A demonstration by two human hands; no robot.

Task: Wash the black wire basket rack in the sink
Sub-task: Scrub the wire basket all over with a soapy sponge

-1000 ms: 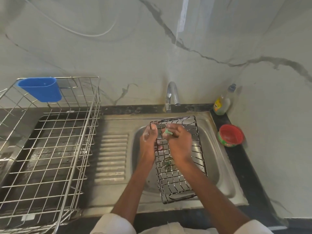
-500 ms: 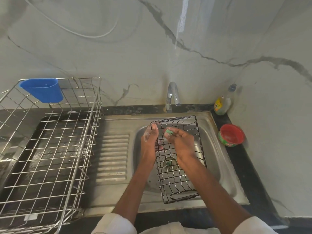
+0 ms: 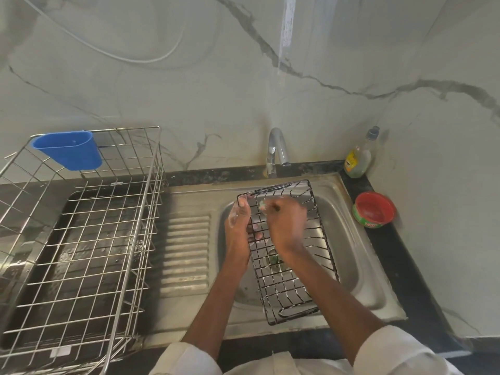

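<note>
The right hand [image 3: 284,226] is motion-blurred; it pinches a small green scrubber [image 3: 262,204], too smeared to make out, against the far end of the one black rack [image 3: 297,277]. The rack lies tilted across the sink [image 3: 359,269], its near end resting on the front rim. The left hand [image 3: 239,226] grips the rack's left edge, fingers curled behind the wires and partly hidden. The drain shows only through the mesh. On the table: one bottle [image 3: 358,158], one red tub [image 3: 374,211], one steel basket [image 3: 81,239] cut off at left, with one blue cup [image 3: 67,150].
</note>
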